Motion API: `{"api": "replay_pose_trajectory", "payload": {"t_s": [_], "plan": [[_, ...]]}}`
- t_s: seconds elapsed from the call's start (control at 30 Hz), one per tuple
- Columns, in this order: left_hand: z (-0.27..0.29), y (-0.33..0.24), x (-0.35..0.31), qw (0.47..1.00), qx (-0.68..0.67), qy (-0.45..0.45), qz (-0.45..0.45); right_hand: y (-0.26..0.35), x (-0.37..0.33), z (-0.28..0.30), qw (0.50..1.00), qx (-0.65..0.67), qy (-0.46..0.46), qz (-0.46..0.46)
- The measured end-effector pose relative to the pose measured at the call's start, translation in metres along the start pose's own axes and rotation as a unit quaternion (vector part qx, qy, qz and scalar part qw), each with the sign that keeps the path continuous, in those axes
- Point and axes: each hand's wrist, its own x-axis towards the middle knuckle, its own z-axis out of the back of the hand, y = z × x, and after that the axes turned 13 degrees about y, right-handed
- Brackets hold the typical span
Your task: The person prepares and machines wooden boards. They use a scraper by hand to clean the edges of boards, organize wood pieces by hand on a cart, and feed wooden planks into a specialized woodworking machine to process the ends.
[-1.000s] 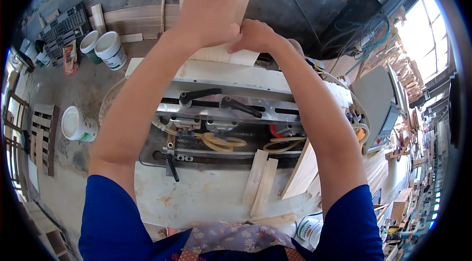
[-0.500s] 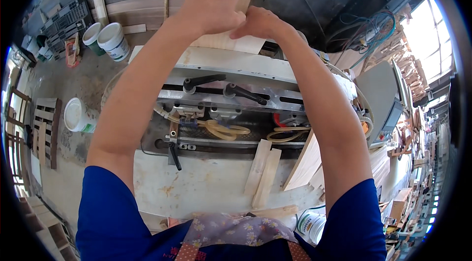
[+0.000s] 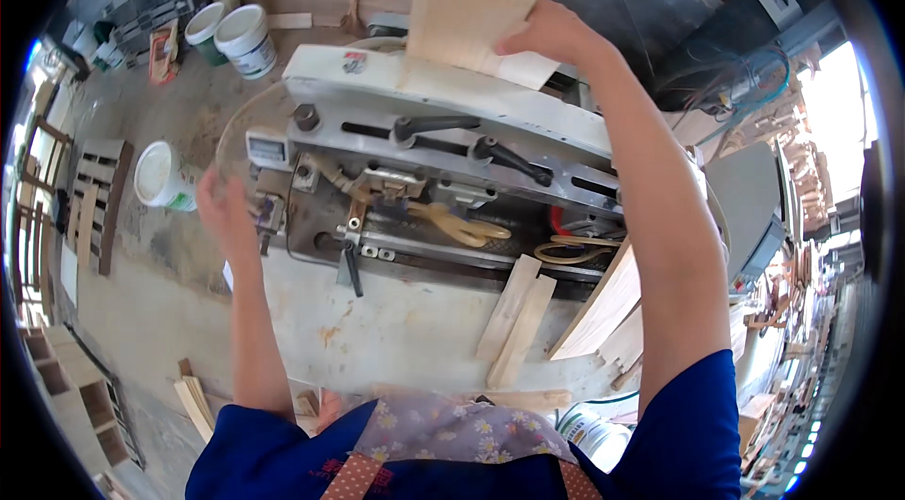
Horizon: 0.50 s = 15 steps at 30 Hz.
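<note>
A pale wooden board (image 3: 471, 10) stands upright at the far side of a white and grey machine (image 3: 396, 90), leaning slightly. My right hand (image 3: 556, 33) grips its right edge, thumb on the near face. At the machine's left end is my left hand (image 3: 224, 213), away from the board and smeared by motion, so its fingers do not read clearly. Close by are a small digital display box (image 3: 269, 149) and a metal fitting (image 3: 271, 213). Two black clamp levers (image 3: 438, 128) sit on the slotted metal rail in front of the board.
Narrow wood strips (image 3: 517, 321) and a wider plank (image 3: 599, 307) rest on the machine's near side. Coiled yellowish hoses (image 3: 462, 225) lie in its recess. White buckets (image 3: 247, 40) and a wooden pallet (image 3: 99, 203) stand on the left floor; a control cabinet (image 3: 745, 180) is at right.
My left hand has let go of the board and swung down and left to the machine's end. My right hand stays on the board. The view has shifted, showing the machine's left end.
</note>
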Motion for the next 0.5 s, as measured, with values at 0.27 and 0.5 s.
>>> {"api": "replay_pose_trajectory", "payload": {"t_s": [0.27,0.5], "plan": [[0.010,0.064,-0.081,0.920,-0.229,0.081,0.308,-0.015,0.009,-0.012,0.983,0.161,-0.009,0.082],[0.019,0.084,-0.083,0.906,-0.245,0.118,0.326,0.001,0.002,0.004,0.991,0.120,0.043,0.035]]}}
